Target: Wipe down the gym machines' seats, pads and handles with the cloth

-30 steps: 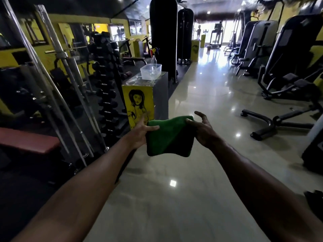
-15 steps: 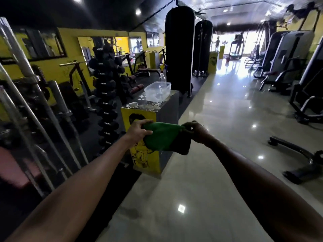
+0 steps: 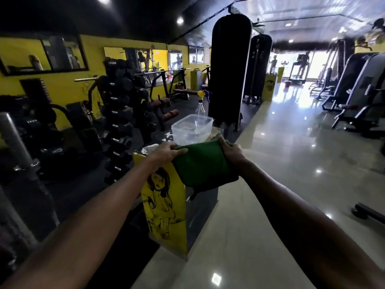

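Closer to the desk (image 3: 163,207) now, left hand (image 3: 166,152) and right hand (image 3: 231,152) each grip the cloth (image 3: 202,165) by a top corner; best dampen it in the tub (image 3: 191,130), then wring well.

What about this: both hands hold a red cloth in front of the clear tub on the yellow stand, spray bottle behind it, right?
No. The head view shows the cloth is green, not red. Otherwise yes: left hand and right hand hold it in front of the clear tub on the yellow stand, spray bottle behind it.
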### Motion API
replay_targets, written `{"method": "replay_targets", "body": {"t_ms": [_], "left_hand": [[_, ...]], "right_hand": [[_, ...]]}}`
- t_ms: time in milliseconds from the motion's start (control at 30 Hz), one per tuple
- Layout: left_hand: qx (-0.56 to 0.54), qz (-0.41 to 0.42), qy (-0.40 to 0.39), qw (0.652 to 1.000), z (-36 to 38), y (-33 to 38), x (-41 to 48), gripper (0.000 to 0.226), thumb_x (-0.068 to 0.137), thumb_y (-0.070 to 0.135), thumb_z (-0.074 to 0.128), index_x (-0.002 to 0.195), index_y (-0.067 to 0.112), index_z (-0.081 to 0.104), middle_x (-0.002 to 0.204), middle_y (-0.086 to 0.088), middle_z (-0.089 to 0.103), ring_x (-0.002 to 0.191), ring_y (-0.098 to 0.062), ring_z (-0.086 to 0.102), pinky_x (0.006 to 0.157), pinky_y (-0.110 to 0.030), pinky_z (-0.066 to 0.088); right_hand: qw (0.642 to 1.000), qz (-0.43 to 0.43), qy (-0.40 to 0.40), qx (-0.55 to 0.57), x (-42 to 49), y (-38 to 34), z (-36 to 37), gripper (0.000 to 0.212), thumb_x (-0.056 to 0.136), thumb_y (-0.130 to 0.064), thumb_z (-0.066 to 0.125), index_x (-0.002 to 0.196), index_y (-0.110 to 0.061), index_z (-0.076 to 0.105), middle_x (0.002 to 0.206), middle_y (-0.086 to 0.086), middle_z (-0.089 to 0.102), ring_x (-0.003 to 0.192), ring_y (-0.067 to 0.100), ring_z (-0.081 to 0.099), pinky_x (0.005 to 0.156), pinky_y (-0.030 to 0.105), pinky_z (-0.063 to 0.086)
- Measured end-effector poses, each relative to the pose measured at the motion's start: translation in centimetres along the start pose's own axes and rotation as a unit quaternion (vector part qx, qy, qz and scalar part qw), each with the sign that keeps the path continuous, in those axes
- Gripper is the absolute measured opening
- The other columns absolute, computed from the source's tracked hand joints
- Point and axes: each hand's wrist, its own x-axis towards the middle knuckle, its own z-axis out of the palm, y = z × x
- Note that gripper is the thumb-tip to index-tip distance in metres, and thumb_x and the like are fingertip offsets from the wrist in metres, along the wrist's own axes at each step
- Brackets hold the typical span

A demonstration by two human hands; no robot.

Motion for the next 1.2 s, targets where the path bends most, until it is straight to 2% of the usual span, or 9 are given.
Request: {"method": "replay_targets", "body": {"t_ms": [100,167,267,400,467,733,833,933,1200], "left_hand": [[-0.068,-0.032,0.025,0.997,-0.8,0.4,7.2,0.046,0.09,0.046,0.066,0.11,0.004,0.069,0.107,-0.011,0.073,0.098,-0.028,0.07,0.088,-0.041,0.056],[-0.16,-0.072,0.053,0.983,-0.8,0.6,11.6,0.041,0.092,0.04,0.065,0.11,0.003,0.068,0.103,-0.014,0.072,0.083,-0.027,0.071,0.071,-0.036,0.059],[-0.238,-0.125,0.061,0.961,-0.8,0.4,17.0,0.027,0.09,0.037,0.069,0.095,0.011,0.067,0.085,-0.011,0.069,0.058,-0.019,0.067,0.05,-0.028,0.053],[-0.328,-0.113,0.087,0.934,-0.8,-0.2,25.2,0.039,0.083,0.02,0.075,0.116,0.002,0.065,0.113,-0.018,0.07,0.101,-0.032,0.069,0.078,-0.04,0.061],[-0.333,-0.108,0.141,0.926,-0.9,-0.7,28.8,0.048,0.082,0.009,0.076,0.124,0.004,0.053,0.12,-0.02,0.065,0.104,-0.035,0.067,0.071,-0.04,0.061],[-0.238,-0.201,0.303,0.901,-0.4,-3.4,44.1,0.026,0.094,0.002,0.059,0.113,0.017,0.049,0.112,-0.013,0.058,0.09,-0.031,0.062,0.056,-0.04,0.054],[-0.15,-0.227,0.349,0.897,-0.3,-5.3,47.3,0.028,0.093,-0.002,0.056,0.114,0.016,0.055,0.115,-0.014,0.058,0.089,-0.028,0.06,0.05,-0.034,0.052],[-0.036,-0.266,0.371,0.889,-0.4,-7.7,49.7,0.032,0.086,-0.003,0.057,0.106,0.022,0.063,0.114,-0.016,0.062,0.093,-0.03,0.062,0.067,-0.043,0.06],[0.191,-0.355,0.293,0.867,1.7,-10.5,53.8,0.046,0.084,0.007,0.063,0.128,0.019,0.063,0.13,-0.013,0.061,0.118,-0.032,0.057,0.096,-0.031,0.05]], "right_hand": [[0.99,0.056,-0.093,0.093,7.4,-0.6,-0.8,0.065,0.076,-0.056,0.084,0.112,-0.005,0.068,0.107,0.016,0.075,0.096,0.031,0.075,0.087,0.041,0.061],[0.982,0.05,-0.127,0.127,11.9,-0.8,-1.1,0.055,0.079,-0.031,0.088,0.122,-0.006,0.065,0.119,0.018,0.072,0.102,0.032,0.074,0.082,0.041,0.061],[0.993,0.033,-0.063,0.096,18.3,-0.8,-0.8,0.044,0.077,-0.022,0.089,0.113,-0.008,0.069,0.113,0.019,0.071,0.088,0.029,0.073,0.065,0.034,0.059],[0.992,0.039,-0.03,0.12,28.3,-1.4,0.2,0.033,0.085,-0.014,0.08,0.116,-0.006,0.072,0.107,0.017,0.074,0.08,0.024,0.071,0.059,0.031,0.059],[0.991,0.034,-0.036,0.122,32.5,-1.9,0.8,0.033,0.085,-0.01,0.08,0.117,-0.007,0.07,0.104,0.013,0.072,0.082,0.021,0.069,0.064,0.03,0.061],[0.985,0.005,-0.164,0.059,50.8,-3.3,4.1,0.032,0.088,0.0,0.074,0.117,-0.014,0.071,0.092,0.007,0.071,0.076,0.015,0.069,0.06,0.019,0.059],[0.976,-0.014,-0.21,-0.046,55.9,-2.0,6.7,0.035,0.09,-0.002,0.069,0.12,-0.021,0.07,0.104,0.01,0.07,0.091,0.019,0.069,0.083,0.03,0.061],[0.955,-0.045,-0.264,-0.124,60.0,0.5,9.9,0.035,0.087,0.0,0.067,0.11,-0.026,0.07,0.109,0.011,0.073,0.099,0.026,0.071,0.092,0.046,0.06],[0.929,-0.043,-0.302,-0.209,64.3,5.4,13.5,0.034,0.087,0.006,0.058,0.114,-0.007,0.075,0.114,0.015,0.072,0.103,0.03,0.069,0.094,0.043,0.059]]}}
